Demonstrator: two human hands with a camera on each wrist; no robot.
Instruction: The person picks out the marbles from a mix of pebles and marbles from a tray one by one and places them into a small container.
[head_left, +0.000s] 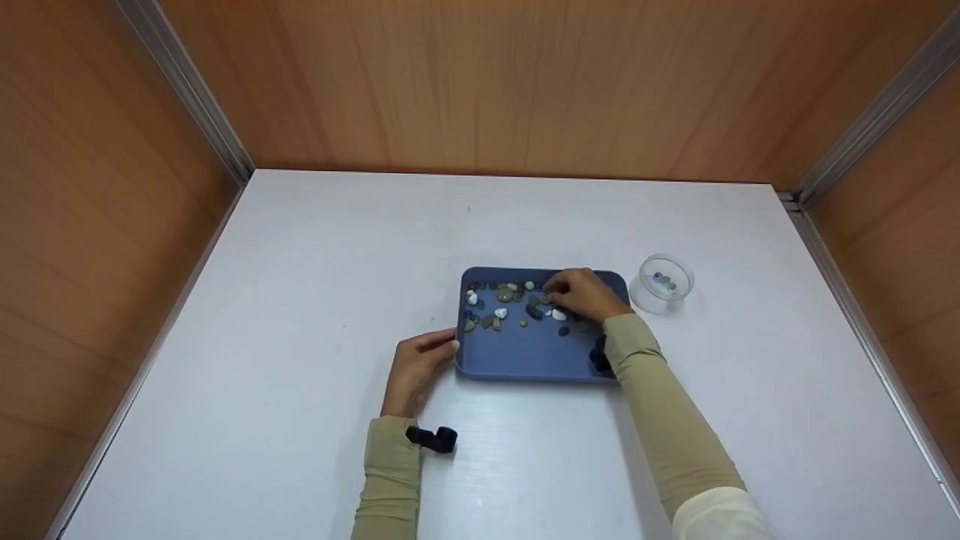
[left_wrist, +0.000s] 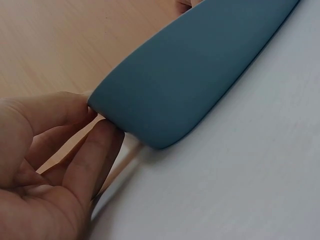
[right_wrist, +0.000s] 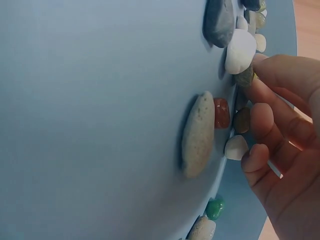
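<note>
A shallow blue tray (head_left: pixel 525 360) lies on the white table, with many small stones spread over its far half. My left hand (head_left: pixel 416 367) holds the tray at its left edge, fingertips at the rim (left_wrist: pixel 107 90). Over the tray's far right part, my right hand (head_left: pixel 589 294) pinches a small dark greenish stone (right_wrist: pixel 244 77) between thumb and index finger; the fingertips partly hide it. Close by lie a white stone (right_wrist: pixel 241 51), a long beige stone (right_wrist: pixel 198 137), a reddish-brown stone (right_wrist: pixel 221 113) and a green one (right_wrist: pixel 215 208).
A clear round dish (head_left: pixel 666 276) with several small glassy pieces stands just right of the tray. White table surface (head_left: pixel 300 285) surrounds the tray. Wooden panels (head_left: pixel 480 90) enclose the table at the back and both sides.
</note>
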